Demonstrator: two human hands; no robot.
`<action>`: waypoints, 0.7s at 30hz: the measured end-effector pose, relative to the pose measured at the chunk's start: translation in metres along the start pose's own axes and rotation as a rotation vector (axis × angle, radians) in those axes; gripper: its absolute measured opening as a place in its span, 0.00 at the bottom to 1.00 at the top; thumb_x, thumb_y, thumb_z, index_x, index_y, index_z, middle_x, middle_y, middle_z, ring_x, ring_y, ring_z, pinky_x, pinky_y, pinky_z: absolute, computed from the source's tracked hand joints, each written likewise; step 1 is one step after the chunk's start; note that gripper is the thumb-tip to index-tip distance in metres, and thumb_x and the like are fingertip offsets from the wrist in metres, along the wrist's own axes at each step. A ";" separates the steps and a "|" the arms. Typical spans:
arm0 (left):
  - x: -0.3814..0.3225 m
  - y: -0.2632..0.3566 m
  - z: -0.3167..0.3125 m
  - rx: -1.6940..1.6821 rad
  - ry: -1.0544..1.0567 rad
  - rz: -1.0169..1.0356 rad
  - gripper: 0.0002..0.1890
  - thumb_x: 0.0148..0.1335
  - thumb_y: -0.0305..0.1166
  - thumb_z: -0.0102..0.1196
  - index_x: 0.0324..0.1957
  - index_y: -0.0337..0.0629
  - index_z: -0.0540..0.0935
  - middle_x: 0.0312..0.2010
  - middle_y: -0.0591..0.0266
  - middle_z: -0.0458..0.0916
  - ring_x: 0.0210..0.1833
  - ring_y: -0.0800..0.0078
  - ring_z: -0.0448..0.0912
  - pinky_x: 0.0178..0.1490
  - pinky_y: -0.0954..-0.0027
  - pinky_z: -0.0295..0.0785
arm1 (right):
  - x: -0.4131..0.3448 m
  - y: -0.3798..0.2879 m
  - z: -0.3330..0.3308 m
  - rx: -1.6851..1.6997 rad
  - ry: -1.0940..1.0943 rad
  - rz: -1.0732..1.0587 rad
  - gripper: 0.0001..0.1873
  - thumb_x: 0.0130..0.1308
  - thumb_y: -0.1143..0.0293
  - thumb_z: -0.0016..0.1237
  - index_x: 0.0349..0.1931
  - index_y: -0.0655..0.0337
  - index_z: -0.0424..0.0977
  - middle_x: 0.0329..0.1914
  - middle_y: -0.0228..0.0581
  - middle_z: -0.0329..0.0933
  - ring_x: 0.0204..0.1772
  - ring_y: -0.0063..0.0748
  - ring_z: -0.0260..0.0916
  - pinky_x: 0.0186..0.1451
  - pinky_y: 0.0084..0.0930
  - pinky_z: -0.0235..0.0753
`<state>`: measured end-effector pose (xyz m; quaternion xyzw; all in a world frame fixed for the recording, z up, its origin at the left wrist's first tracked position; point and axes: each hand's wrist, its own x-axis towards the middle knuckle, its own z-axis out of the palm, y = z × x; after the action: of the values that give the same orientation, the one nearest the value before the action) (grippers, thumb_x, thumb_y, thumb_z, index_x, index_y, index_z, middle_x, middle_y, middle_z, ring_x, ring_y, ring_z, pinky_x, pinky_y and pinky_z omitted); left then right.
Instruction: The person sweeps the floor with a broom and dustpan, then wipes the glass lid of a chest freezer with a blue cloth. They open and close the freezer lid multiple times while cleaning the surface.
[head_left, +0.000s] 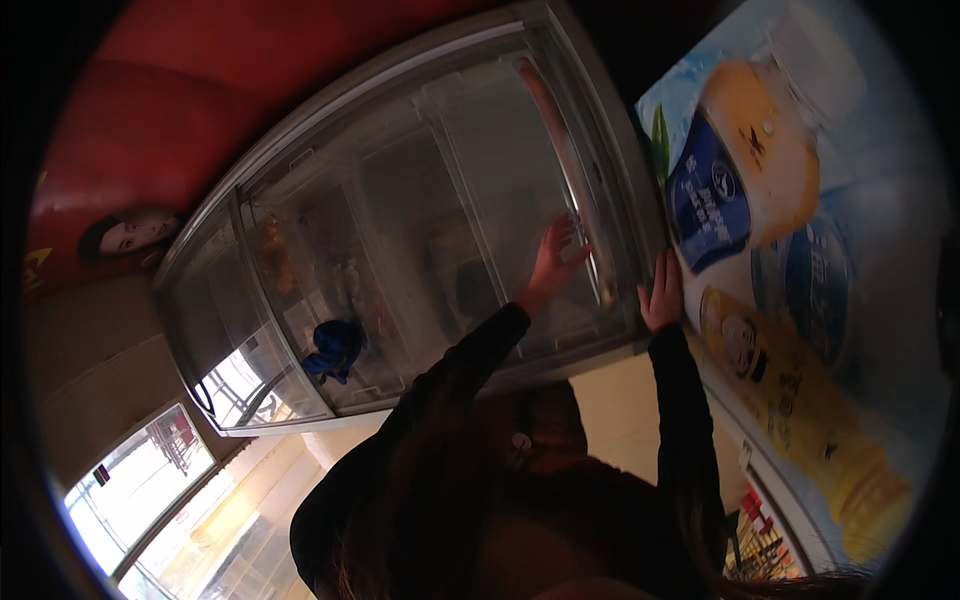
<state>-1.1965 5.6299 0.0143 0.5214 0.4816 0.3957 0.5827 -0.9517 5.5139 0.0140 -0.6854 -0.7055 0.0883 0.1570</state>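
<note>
A chest freezer or display case with a glass top (390, 172) and a metal frame lies before me. My left hand (556, 264) is over the glass near its right end, fingers spread, beside a long reddish handle-like strip (559, 139). Whether the fingertips touch the strip cannot be told. At the outer edge of the frame, my right hand (663, 294) rests with fingers extended and thumb apart. A dark blue cloth-like item (336, 349) is at the near left part of the glass. Dim contents show beneath, too dark to name.
A large panel printed with drink bottles (795, 300) stands close along the freezer's right side. A red surface with a printed face (187, 82) borders the far left side. Tiled floor (247, 517) and a bright window or doorway (142, 480) appear at lower left.
</note>
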 end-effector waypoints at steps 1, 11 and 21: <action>0.018 -0.005 0.017 -0.076 0.040 0.056 0.34 0.63 0.30 0.62 0.68 0.40 0.60 0.57 0.55 0.71 0.57 0.71 0.73 0.59 0.66 0.71 | -0.002 0.003 0.000 0.032 -0.051 0.041 0.41 0.63 0.65 0.54 0.73 0.63 0.49 0.78 0.53 0.44 0.77 0.57 0.45 0.75 0.44 0.54; 0.043 -0.002 0.080 -0.329 0.286 -0.180 0.33 0.70 0.28 0.49 0.70 0.44 0.47 0.27 0.65 0.73 0.18 0.81 0.72 0.19 0.74 0.68 | -0.005 0.024 0.013 0.245 0.025 0.015 0.32 0.74 0.52 0.30 0.68 0.69 0.59 0.74 0.58 0.52 0.74 0.62 0.53 0.73 0.47 0.57; 0.049 0.011 0.076 -0.259 0.254 -0.189 0.31 0.70 0.27 0.47 0.69 0.43 0.46 0.29 0.62 0.73 0.15 0.78 0.73 0.16 0.75 0.68 | 0.002 0.020 0.013 0.242 0.074 0.014 0.32 0.74 0.52 0.27 0.67 0.68 0.61 0.72 0.60 0.56 0.72 0.62 0.56 0.72 0.47 0.57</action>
<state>-1.1108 5.6611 0.0176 0.3405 0.5433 0.4604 0.6139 -0.9371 5.5182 -0.0053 -0.6693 -0.6784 0.1485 0.2641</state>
